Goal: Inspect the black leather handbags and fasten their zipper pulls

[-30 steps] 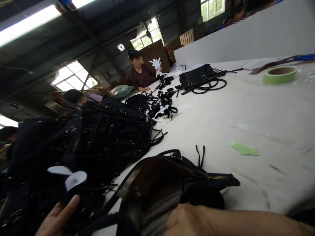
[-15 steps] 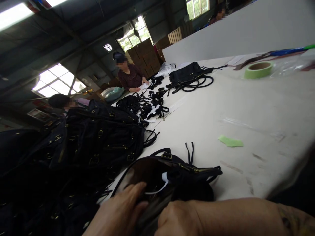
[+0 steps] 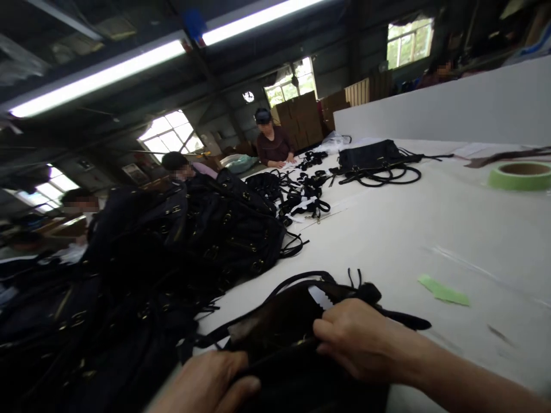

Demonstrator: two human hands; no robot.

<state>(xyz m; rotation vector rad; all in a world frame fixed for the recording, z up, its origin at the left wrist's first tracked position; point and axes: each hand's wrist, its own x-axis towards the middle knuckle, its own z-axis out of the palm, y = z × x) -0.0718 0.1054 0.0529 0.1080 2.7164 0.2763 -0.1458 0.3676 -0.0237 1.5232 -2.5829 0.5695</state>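
A black bag point(image 3: 310, 378) with its mouth spread lies at the near edge of the white table, and I see into its dark inside. My right hand point(image 3: 357, 338) is closed on the bag's rim at the right. At the left end of the opening, my left hand point(image 3: 210, 378) pinches the near rim between thumb and fingers. A white tag point(image 3: 319, 298) shows inside, just beyond my right hand. Black straps and cord ends stick out on the far side. The bag's lower part runs out of view.
To the left rises a large heap of black bags point(image 3: 206, 241) with brass-coloured buckles. Farther along the table point(image 3: 379, 229) lie black straps point(image 3: 305, 195), another black bag point(image 3: 370, 158), green tape point(image 3: 520, 175) and a green scrap point(image 3: 443, 289). A co-worker point(image 3: 273, 140) handles white pieces at the far end.
My right hand has risen from low in the bag to its rim. The near rim is now pulled up between my hands. The view has turned left and tilted up.
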